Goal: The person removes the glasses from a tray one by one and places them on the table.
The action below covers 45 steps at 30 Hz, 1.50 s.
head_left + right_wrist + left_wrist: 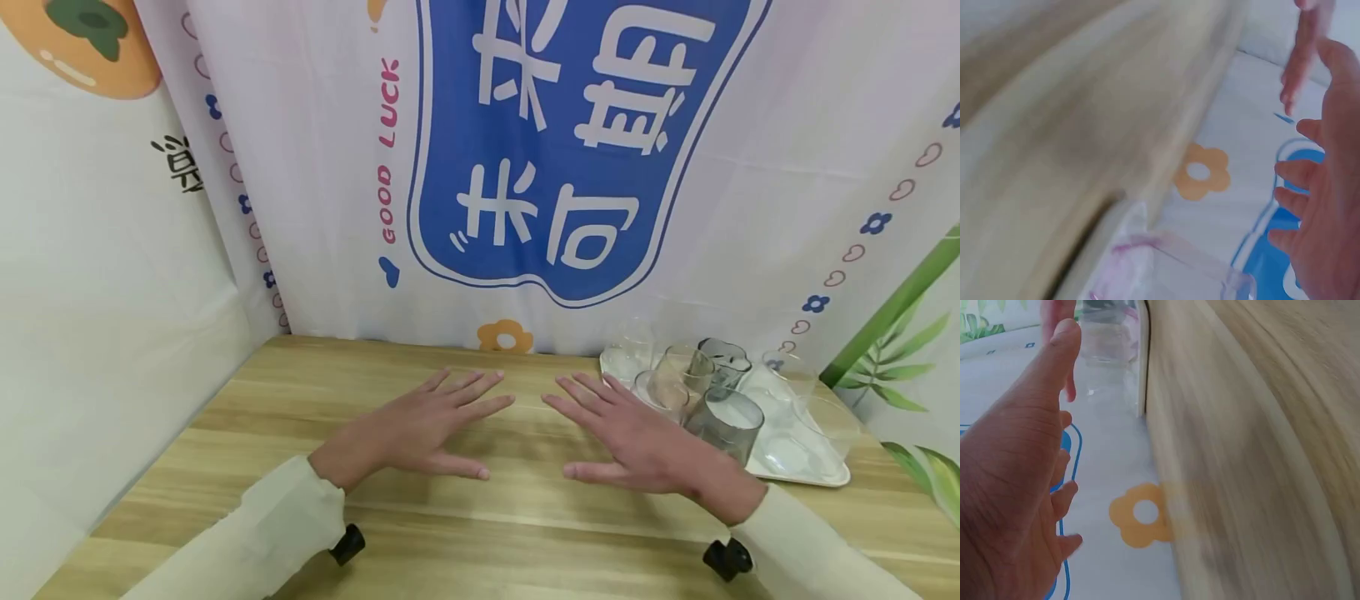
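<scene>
Both hands hover palm down above the wooden table (450, 533), fingers spread and holding nothing. The left hand (427, 425) points inward from the left; in the left wrist view the left hand (1016, 469) shows its thumb and fingertips apart from the tabletop. Facing it, the right hand (637, 437) has its fingertips a short gap from the left hand's. Nearest to the right hand are several clear and smoky glasses, among them a grey glass (731, 425) partly behind the right wrist. They stand on a white tray (832, 479).
Behind the table hangs a white cloth (322, 167) with a blue printed panel and an orange flower. Another white cloth (97, 250) covers the left side. On the tray a pinkish clear glass (682, 375) stands among the others at the table's right back.
</scene>
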Available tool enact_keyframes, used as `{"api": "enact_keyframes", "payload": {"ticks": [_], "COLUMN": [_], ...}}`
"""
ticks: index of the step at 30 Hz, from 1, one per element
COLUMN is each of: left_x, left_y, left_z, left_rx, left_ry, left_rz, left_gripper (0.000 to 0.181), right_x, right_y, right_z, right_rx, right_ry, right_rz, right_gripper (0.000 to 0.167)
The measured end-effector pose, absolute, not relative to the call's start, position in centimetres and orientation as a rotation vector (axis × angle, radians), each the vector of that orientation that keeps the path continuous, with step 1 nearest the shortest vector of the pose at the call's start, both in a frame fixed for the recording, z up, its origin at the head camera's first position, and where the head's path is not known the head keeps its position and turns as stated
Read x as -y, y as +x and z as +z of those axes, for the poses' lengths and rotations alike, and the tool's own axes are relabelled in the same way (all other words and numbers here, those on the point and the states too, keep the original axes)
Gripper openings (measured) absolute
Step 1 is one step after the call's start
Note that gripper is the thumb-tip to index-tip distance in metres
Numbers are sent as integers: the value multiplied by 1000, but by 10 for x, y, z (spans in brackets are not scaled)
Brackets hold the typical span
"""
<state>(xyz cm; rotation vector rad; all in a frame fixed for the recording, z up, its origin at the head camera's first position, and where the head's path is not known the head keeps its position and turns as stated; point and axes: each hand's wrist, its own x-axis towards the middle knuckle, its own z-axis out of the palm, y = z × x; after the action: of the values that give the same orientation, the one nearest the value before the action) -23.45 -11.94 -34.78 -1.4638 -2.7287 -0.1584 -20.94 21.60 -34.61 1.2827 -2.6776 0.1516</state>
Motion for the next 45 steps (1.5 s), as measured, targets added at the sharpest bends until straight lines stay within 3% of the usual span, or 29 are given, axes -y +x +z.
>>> {"api": "enact_keyframes", "payload": {"ticks": [15, 31, 37, 45], "left_x": [64, -21, -39, -61], "left_y": [-238, -256, -262, -261], "left_z": [-339, -362, -373, -388], "left_rx": [2701, 2724, 2771, 2881], "left_ry": [-1397, -1323, -1310, -1213], "left_rz": [-170, -188, -300, -487], "left_gripper": [94, 78, 81, 92], "right_x": [-269, -364, -409, -461], "right_y": [-219, -222, -222, -227], "right_z": [-303, -273, -274, -303], "right_rx": [2627, 2544, 2612, 2707], "right_ry": [945, 538, 222, -28], "right_rz": [335, 516, 610, 745], "right_gripper": [59, 36, 37, 42]}}
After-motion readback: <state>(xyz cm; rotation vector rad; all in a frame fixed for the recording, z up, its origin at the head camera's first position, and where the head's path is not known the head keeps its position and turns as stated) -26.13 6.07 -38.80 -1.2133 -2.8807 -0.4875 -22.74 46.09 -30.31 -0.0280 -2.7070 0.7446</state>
